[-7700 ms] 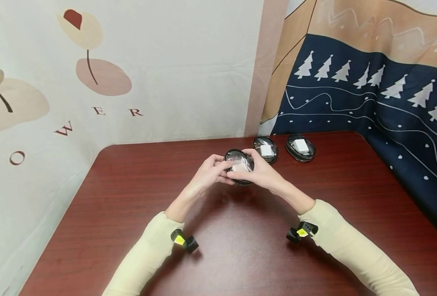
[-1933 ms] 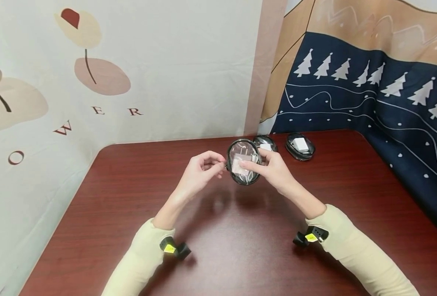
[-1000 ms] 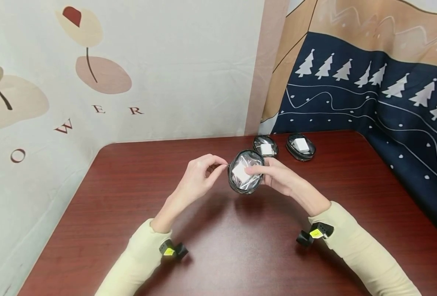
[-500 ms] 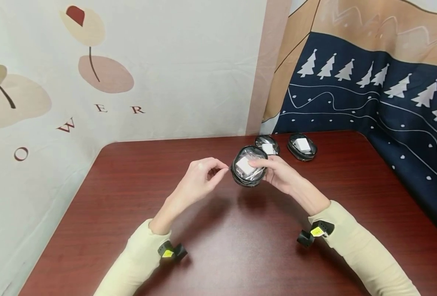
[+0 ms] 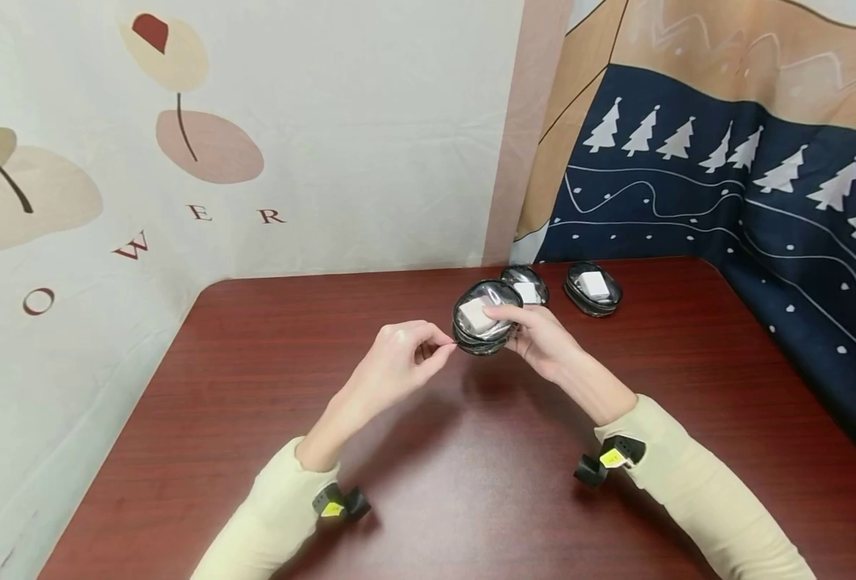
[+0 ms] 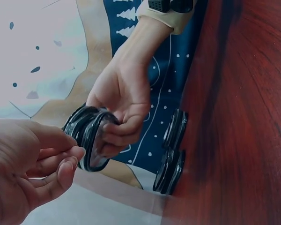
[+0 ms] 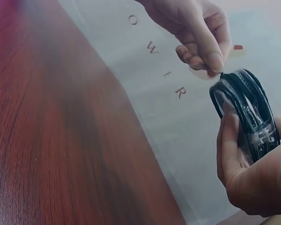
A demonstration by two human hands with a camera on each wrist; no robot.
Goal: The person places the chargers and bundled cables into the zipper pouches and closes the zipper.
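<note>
My right hand [image 5: 547,342] grips a small oval clear pouch [image 5: 482,340] with black trim, thumb across its front and fingers behind. A white block [image 5: 475,316] shows through the clear film. At the pouch's lower left edge, my left hand [image 5: 402,358] pinches a tiny black zipper pull [image 7: 221,74] between thumb and forefinger. In the right wrist view a gap runs between the pouch's black rims, with clear plastic inside. The pouch is tilted and held above the table [image 5: 290,419].
Two similar pouches lie near the table's back edge: one [image 5: 525,284] just behind the held pouch, another [image 5: 593,288] farther right, each with a white block visible. A pale printed cloth [image 5: 370,145] and a dark blue tree-patterned cloth [image 5: 689,193] hang behind the table.
Earlier both hands were around the pouch; the left now pinches only the zipper pull. In the last half second the left hand has shifted slightly down and right along the rim, the pouch slightly up.
</note>
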